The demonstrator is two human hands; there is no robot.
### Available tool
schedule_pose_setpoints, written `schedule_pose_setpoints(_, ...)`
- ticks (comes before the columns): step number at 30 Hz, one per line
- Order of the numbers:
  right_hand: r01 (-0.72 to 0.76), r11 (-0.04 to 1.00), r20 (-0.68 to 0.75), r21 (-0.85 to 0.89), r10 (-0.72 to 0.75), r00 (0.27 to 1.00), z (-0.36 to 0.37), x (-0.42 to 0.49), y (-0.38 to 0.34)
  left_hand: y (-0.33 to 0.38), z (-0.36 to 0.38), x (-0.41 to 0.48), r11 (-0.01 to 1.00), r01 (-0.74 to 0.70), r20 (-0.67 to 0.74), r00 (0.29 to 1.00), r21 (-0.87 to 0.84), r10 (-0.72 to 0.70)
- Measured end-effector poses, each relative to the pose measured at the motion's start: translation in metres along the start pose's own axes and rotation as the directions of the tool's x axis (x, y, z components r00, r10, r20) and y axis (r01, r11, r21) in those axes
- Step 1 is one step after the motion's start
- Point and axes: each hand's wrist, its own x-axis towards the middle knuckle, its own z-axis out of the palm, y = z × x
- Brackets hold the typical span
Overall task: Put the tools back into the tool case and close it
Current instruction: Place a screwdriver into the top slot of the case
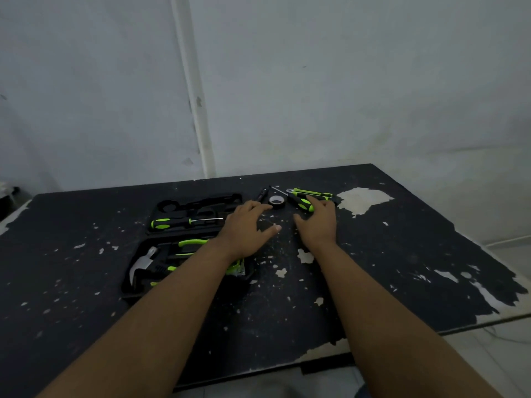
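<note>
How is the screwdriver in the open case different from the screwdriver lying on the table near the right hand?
The screwdriver in the case lies across the far half of the tool case, while the screwdriver on the table lies loose outside it. The first lies free of both hands; the right hand reaches the second one's handle. The first points right, the second diagonally away. Both have black-and-green handles.

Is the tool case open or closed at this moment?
Open. The tool case lies spread flat on the table; a screwdriver and hammer sit in its exposed halves.
</note>
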Motion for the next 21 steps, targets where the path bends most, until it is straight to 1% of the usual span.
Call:
schedule_pose_setpoints(6, -0.034, 0.989, -0.006, -0.144, 0.033, 0.999, 0.011, 0.028, 0.0, -0.007, 0.008, 0.001, 0.999, -0.019, -0.009, 1.0, 0.035, 0.02)
schedule_pose_setpoints(9, -0.049, 0.98, -0.051, -0.193, 0.04, 0.998, 0.016, 0.036, 0.001, -0.007, 0.009, 0.001, 0.998, -0.044, -0.011, 0.999, 0.053, 0.044)
schedule_pose_setpoints(16, -0.091, 0.994, -0.086, -0.064, 0.085, 0.993, 0.012, 0.033, 0.001, -0.004, 0.005, -0.002, 0.999, -0.034, -0.044, 0.998, -0.012, 0.034)
schedule_pose_setpoints(19, -0.106, 0.994, -0.13, 0.041, 0.111, 0.985, 0.003, 0.023, -0.001, -0.002, 0.001, -0.005, 0.995, -0.037, -0.056, 0.998, -0.093, 0.032)
schedule_pose_setpoints(21, -0.097, 0.987, -0.119, 0.125, 0.112, 0.987, 0.0, 0.018, -0.001, -0.002, -0.001, -0.008, 0.985, -0.046, -0.091, 0.995, -0.167, 0.031)
